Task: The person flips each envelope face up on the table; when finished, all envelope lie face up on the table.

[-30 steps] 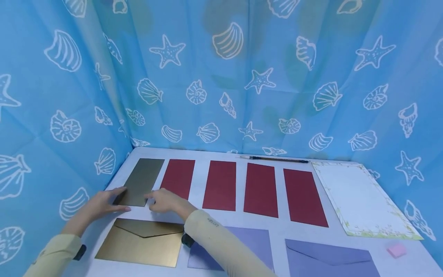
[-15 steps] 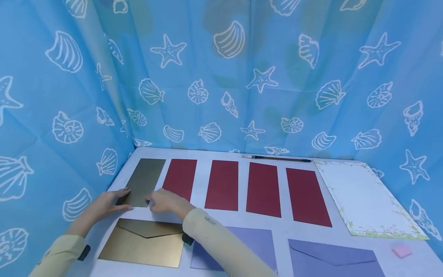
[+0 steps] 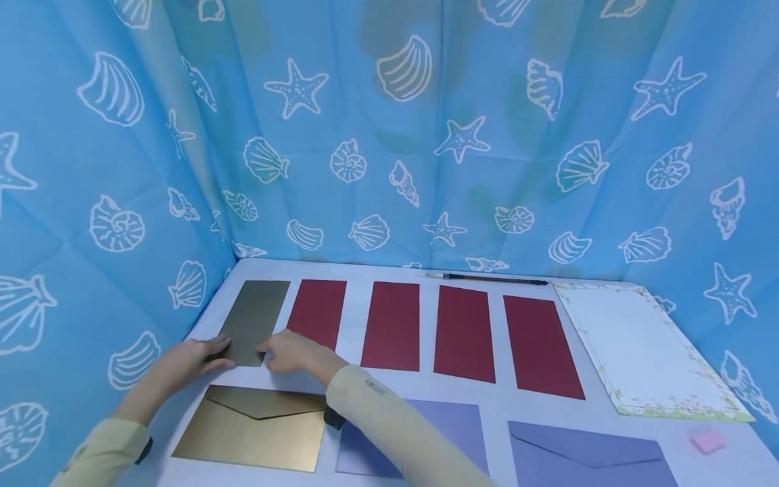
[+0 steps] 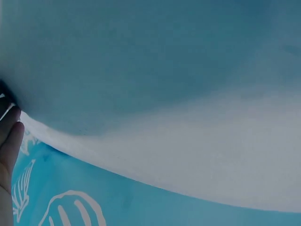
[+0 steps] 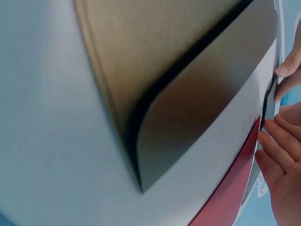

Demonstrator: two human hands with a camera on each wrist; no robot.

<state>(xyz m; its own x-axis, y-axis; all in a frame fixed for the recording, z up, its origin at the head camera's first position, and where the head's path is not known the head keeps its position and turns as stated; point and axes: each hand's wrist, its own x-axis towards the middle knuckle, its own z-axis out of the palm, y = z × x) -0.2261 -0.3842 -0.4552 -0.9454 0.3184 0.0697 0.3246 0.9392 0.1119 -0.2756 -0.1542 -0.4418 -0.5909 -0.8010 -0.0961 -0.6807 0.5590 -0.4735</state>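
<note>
An olive-gold envelope lies lengthwise at the table's left end in the head view. My left hand rests at its near left corner, fingers along the left side and thumb by the near edge. On the opposite side, my right hand touches the near right corner with its fingertips. The right wrist view shows that hand's fingers loosely extended against the envelope's edge. Just nearer lies a shiny gold envelope with a pointed flap. A red envelope lies partly behind my right hand.
More red envelopes continue the row rightward. Two purple envelopes lie in front, one partly under my right sleeve in view. A brush lies at the back. A bordered white sheet and a pink block are at right.
The olive-gold envelope has shifted slightly toward me and left, widening its gap from the first red envelope. Both hands stay at its near corners, the left moving a little nearer.
</note>
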